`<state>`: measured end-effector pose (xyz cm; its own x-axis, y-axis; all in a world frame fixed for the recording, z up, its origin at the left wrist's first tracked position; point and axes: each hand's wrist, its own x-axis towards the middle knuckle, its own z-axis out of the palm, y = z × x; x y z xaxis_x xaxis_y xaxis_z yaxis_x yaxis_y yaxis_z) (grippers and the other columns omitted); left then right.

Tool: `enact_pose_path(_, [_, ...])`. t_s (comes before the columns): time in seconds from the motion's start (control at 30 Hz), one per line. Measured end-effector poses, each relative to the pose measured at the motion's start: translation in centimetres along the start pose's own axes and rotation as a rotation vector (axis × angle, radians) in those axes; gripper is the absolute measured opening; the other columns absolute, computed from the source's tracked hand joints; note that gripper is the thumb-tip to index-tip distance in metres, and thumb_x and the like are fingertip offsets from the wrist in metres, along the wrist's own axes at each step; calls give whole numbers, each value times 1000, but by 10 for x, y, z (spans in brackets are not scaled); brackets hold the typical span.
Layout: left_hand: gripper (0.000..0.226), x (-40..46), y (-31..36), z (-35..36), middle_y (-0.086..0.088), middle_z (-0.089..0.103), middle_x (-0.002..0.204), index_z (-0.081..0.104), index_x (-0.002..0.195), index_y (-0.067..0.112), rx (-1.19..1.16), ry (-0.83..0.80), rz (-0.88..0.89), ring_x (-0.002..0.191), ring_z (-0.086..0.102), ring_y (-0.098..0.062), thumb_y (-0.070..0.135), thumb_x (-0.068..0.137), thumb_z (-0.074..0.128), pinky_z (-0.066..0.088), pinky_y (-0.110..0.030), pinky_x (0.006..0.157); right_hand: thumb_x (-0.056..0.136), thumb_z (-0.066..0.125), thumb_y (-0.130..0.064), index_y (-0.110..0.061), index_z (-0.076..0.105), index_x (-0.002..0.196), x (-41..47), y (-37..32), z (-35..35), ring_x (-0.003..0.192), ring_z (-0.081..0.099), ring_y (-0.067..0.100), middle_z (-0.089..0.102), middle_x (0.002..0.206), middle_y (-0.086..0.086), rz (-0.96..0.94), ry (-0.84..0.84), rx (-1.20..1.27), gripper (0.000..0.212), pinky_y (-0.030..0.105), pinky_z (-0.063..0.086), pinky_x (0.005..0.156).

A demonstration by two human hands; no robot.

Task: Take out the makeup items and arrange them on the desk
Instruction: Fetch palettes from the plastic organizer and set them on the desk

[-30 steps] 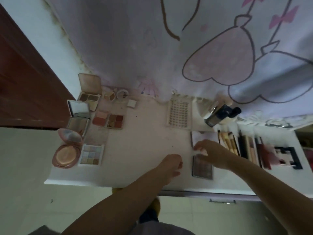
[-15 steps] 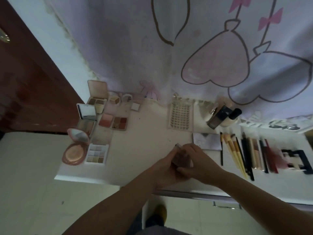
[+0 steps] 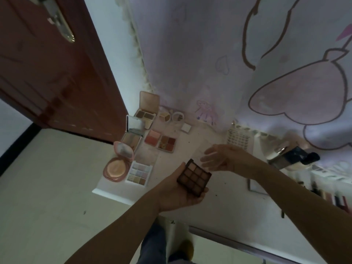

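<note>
Seven open palettes and compacts show: one dark nine-pan palette held above the desk, six more at its left end (the round pink compact included). Two small white pots, one lash tray, one dark bottle.

Dark red door, pale tiled floor, cartoon-printed curtain, dim light
</note>
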<state>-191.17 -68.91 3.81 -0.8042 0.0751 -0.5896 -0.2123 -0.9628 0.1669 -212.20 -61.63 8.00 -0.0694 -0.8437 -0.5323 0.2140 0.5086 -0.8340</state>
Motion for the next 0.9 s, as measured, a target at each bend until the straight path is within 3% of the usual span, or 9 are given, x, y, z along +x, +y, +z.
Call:
enact_pose_path(0.13, [74, 4, 13, -10, -28, 62, 107, 59, 123, -1, -41, -5, 5, 83, 65, -33, 61, 85, 42, 57, -36, 72, 80, 60, -43, -4, 64, 105, 21, 11, 4, 95, 69, 31, 71, 102, 19, -20, 124, 70, 46, 33, 58, 74])
enact_pose_path(0.23, [75, 10, 23, -17, -27, 63, 107, 57, 123, -1, -82, 13, 9, 83, 65, -33, 63, 87, 38, 57, -34, 70, 88, 60, -32, -10, 65, 101, 30, 21, 8, 90, 70, 22, 74, 96, 8, -13, 228, -39, 26, 27, 57, 70])
enact_pose_path(0.33, [73, 17, 33, -19, -27, 64, 109, 61, 118, -3, -87, 43, 9, 85, 66, -33, 61, 86, 41, 57, -33, 67, 95, 53, -23, -16, 66, 90, 43, 23, 8, 76, 71, 11, 75, 86, -2, 13, 342, -197, 16, 20, 51, 58])
enact_pose_path(0.47, [71, 28, 44, -19, -25, 64, 109, 64, 114, -2, -122, 78, 9, 86, 66, -32, 60, 88, 40, 57, -31, 64, 95, 52, -20, -14, 64, 86, 65, 17, 4, 58, 65, 5, 75, 77, -2, 77, 430, -170, 16, 15, 45, 47])
enact_pose_path(0.67, [46, 43, 54, -25, -24, 59, 120, 54, 124, 1, -220, 304, 123, 106, 59, -36, 37, 97, 44, 54, -42, 80, 95, 51, -17, -20, 60, 82, 85, 14, 3, 59, 63, 8, 72, 79, -1, -58, 534, -313, 16, 17, 45, 48])
enact_pose_path(0.77, [37, 46, 60, -19, -27, 60, 110, 55, 117, -4, -258, 339, 140, 103, 58, -37, 26, 99, 41, 49, -43, 86, 93, 53, -19, -29, 59, 78, 93, 15, 2, 60, 62, 1, 70, 78, -9, -145, 607, -482, 19, 11, 46, 51])
enact_pose_path(0.9, [32, 49, 69, -5, -24, 60, 107, 52, 121, -3, -254, 388, 180, 93, 59, -34, 17, 100, 40, 52, -41, 74, 92, 55, -19, -31, 59, 76, 102, 22, 1, 67, 63, 0, 69, 81, -10, -186, 641, -548, 20, 6, 44, 56])
